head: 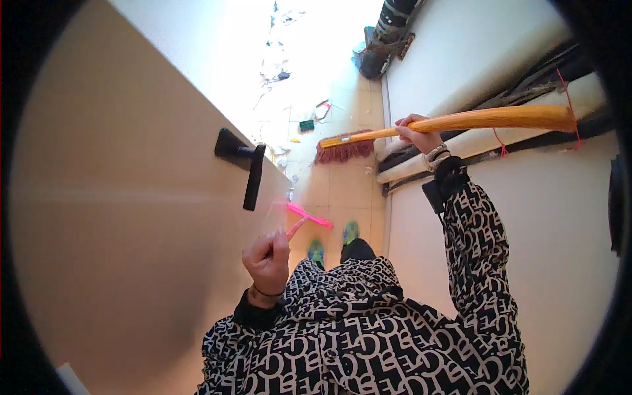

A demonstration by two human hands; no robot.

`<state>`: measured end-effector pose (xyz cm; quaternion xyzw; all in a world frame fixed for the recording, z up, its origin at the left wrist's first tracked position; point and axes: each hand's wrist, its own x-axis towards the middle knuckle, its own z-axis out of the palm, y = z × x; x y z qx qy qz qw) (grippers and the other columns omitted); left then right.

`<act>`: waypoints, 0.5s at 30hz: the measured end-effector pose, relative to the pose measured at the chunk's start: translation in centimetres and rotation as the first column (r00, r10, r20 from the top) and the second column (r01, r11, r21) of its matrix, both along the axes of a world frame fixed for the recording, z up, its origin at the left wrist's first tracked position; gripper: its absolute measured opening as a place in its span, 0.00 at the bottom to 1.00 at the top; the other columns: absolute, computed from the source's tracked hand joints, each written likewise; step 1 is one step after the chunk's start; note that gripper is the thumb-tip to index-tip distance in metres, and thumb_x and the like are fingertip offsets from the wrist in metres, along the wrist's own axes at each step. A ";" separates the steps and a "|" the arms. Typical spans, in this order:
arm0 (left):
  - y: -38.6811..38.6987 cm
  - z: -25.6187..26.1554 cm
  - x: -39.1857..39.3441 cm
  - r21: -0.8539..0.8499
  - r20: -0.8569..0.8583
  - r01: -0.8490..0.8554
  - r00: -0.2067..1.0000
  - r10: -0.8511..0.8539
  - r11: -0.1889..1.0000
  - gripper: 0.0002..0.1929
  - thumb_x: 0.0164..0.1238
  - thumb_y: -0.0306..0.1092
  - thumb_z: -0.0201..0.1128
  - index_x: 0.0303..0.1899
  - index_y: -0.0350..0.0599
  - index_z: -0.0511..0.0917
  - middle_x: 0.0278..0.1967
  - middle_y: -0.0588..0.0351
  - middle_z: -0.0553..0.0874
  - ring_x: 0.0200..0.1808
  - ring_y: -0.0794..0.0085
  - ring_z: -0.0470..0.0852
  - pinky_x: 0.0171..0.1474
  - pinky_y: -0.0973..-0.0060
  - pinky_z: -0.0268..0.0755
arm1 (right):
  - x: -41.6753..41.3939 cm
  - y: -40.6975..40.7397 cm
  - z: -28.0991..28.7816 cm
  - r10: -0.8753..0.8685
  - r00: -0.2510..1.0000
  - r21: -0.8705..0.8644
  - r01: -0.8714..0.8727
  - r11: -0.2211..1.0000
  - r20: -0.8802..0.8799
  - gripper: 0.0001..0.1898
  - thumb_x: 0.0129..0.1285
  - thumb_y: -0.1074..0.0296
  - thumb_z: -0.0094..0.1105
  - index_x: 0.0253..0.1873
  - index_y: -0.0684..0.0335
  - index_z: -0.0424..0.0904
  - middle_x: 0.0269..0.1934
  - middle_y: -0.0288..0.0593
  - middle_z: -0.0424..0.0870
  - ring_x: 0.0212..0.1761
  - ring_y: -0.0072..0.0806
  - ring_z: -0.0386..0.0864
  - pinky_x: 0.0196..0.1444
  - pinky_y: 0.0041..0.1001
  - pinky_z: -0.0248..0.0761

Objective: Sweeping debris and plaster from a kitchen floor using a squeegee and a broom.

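Observation:
My right hand grips the long orange handle of a broom. The dark red bristles of its head rest at or just above the tiled floor, ahead of my feet. In my left hand is the thin pink handle of a dustpan or similar tool. That tool's bright pink head is low near the floor, close to the door's edge and my green shoes. Its exact shape is hard to make out from above.
A door with a black lever handle stands close on my left. Wrapped pipes run along the right wall, and a dark vertical pipe stands farther ahead. A green sponge, a pinkish-red loop and scattered litter lie on the floor.

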<state>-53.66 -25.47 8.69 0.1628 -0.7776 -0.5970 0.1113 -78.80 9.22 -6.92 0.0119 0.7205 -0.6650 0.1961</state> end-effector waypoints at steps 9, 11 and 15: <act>-1.1 -0.3 4.0 0.034 -0.012 -0.075 0.997 0.075 0.997 0.20 0.74 0.26 0.56 0.17 0.40 0.70 0.13 0.65 0.70 0.15 0.87 0.62 0.21 0.82 0.58 | -0.6 -4.6 13.3 -0.015 0.999 0.295 0.028 0.955 -0.046 0.09 0.64 0.63 0.67 0.37 0.61 0.79 0.29 0.35 0.83 0.25 0.17 0.82 0.28 0.16 0.78; -0.8 -0.7 4.8 0.023 0.032 -0.149 0.989 0.148 0.989 0.20 0.74 0.26 0.56 0.17 0.41 0.69 0.13 0.65 0.70 0.15 0.87 0.62 0.21 0.82 0.58 | -0.7 -5.8 16.0 -0.047 0.998 0.324 0.061 0.944 -0.052 0.09 0.61 0.63 0.68 0.36 0.61 0.81 0.28 0.38 0.83 0.22 0.18 0.82 0.25 0.16 0.78; 0.3 -1.3 4.9 0.007 0.022 -0.134 0.991 0.134 0.991 0.20 0.74 0.27 0.57 0.17 0.41 0.68 0.13 0.65 0.70 0.15 0.87 0.62 0.21 0.82 0.60 | -2.2 -4.4 16.2 -0.083 0.995 0.411 0.097 0.906 -0.052 0.10 0.60 0.63 0.68 0.36 0.64 0.80 0.28 0.43 0.84 0.20 0.23 0.82 0.24 0.18 0.79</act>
